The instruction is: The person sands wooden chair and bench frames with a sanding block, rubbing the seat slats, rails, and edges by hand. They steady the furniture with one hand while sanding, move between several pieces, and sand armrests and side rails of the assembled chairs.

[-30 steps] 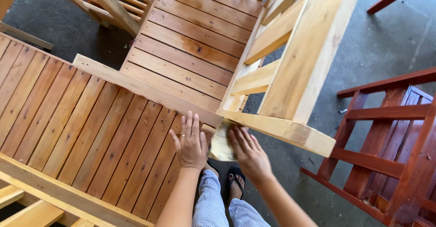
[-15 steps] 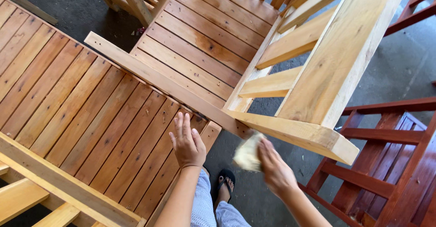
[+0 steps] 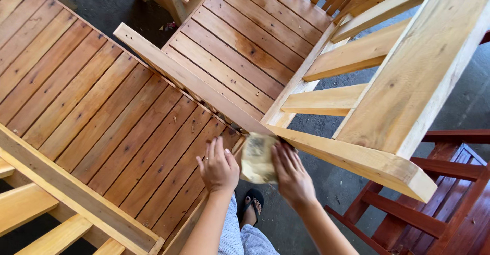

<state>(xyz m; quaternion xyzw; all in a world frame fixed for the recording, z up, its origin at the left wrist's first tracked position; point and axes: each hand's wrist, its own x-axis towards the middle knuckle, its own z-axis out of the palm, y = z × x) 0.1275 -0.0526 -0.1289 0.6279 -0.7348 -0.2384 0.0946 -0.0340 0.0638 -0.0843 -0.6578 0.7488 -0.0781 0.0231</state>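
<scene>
Right hand (image 3: pixel 292 176) has swung the sandpaper (image 3: pixel 258 158) from under the pale rail (image 3: pixel 352 158) back to the lower-centre corner — fingers gripping the sheet, rubbing resumed — left hand (image 3: pixel 218 165) stays flat, fingers spread open, on the slats (image 3: pixel 127 122).

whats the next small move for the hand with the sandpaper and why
Probably a short stroke along the pale front rail. The right hand presses the folded sandpaper at that rail's inner end, where it meets the slatted seat, while the left hand rests flat on the seat, bracing.
</scene>
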